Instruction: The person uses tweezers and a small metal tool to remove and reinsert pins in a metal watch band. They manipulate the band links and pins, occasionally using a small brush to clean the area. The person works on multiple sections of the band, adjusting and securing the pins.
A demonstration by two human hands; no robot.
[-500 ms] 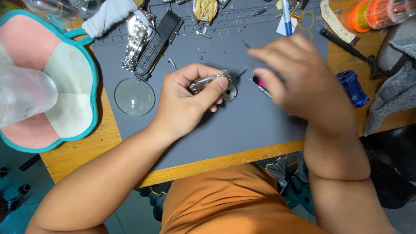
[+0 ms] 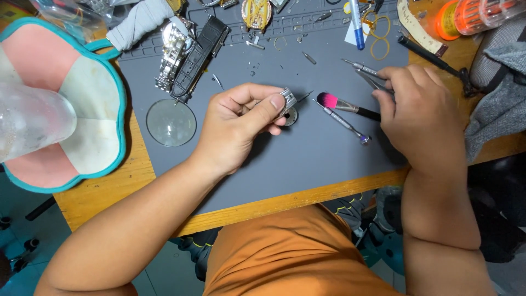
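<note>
A short piece of metal watch band (image 2: 287, 99) is pinched between the thumb and curled fingers of the left hand (image 2: 238, 123), whose grip is pressed together on it above the grey mat (image 2: 307, 164). The band piece is held just over a small round watch part (image 2: 290, 116) that lies on the mat beside the thumb. The right hand (image 2: 419, 118) is rested on the mat's right side, knuckles up, with its grip closed on the black handle of a pink-tipped brush (image 2: 345, 104); the bristles are pointed toward the left hand and are seen near the band piece, not touching it. A thin metal tool (image 2: 344, 123) is laid on the mat just below the brush, and another slim metal tool (image 2: 362, 68) is seen at the fingertips of the right hand; whether it is touched cannot be told. To the left, a round glass lens (image 2: 171, 122) is laid flat on the mat, with a steel watch bracelet (image 2: 171, 55) and a black leather strap (image 2: 200, 55) above it. The mat is carried by a wooden bench (image 2: 98, 197), on whose left end a pink and white pad with a teal rim (image 2: 66, 109) is placed.
</note>
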